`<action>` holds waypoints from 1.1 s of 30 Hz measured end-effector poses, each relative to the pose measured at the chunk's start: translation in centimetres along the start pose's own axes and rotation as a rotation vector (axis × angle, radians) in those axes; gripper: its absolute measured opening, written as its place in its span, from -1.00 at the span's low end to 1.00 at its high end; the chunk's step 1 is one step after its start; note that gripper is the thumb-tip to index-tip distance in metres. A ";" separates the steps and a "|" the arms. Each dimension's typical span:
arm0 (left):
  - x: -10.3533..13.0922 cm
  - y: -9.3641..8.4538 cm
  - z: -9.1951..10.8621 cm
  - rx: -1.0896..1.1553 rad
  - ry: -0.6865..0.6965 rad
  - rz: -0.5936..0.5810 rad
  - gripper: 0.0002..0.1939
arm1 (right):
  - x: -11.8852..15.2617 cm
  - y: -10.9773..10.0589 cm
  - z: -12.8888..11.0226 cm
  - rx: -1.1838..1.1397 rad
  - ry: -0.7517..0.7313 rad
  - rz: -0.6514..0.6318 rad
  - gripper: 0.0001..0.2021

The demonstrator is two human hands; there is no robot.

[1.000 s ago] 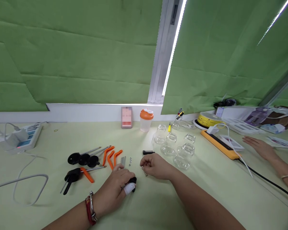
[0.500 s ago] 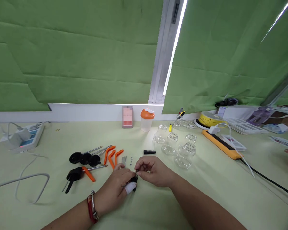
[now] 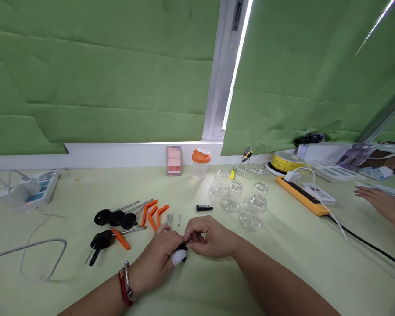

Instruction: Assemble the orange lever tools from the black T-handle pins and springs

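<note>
My left hand (image 3: 166,251), one finger wrapped in white tape, is closed on a small black plastic part (image 3: 183,259) just above the table. At this part's upper end my right hand (image 3: 206,237) pinches thumb and fingers together; what lies between those fingertips is too small and hidden to name. Beyond the hands lies a similar black part with a coil-like ribbed side (image 3: 204,208). Thin metal pins (image 3: 170,219) and several tiny metal bits (image 3: 179,220) lie just past my left fingers.
To the left lie black-handled pieces with metal rods (image 3: 116,217) and orange bent levers (image 3: 152,216). Several upturned glass jars (image 3: 231,197) stand right of centre, near an orange power strip (image 3: 301,195). An orange-lidded cup (image 3: 200,164) stands behind. Another person's hand (image 3: 382,204) reaches in at right.
My right fingertips have come down closer onto the black part in my left hand. At the right, another person's hand has moved further into view.
</note>
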State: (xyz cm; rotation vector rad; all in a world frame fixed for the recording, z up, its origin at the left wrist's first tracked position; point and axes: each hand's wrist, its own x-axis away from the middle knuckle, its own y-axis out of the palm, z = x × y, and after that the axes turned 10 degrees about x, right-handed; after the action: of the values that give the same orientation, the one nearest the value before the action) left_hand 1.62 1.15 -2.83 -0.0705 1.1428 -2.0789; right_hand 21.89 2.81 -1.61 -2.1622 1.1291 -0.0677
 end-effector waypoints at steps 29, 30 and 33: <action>0.0 -0.5 -1.7 -0.202 -0.219 0.175 -0.75 | -1.2 4.8 2.8 -0.346 0.589 0.010 -0.72; 0.0 -0.5 -1.7 -0.210 -0.233 0.170 -0.76 | -1.2 4.9 2.7 -0.330 0.591 0.013 -0.73; 0.0 -0.3 -1.7 -0.236 -0.272 0.141 -0.77 | -1.3 5.1 2.6 -0.281 0.587 0.016 -0.74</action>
State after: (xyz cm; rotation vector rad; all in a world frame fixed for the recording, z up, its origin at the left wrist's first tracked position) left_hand 0.79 2.47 -3.58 -0.3642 1.1814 -1.7427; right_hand 18.42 3.25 -6.28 -2.4590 1.5531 -0.6015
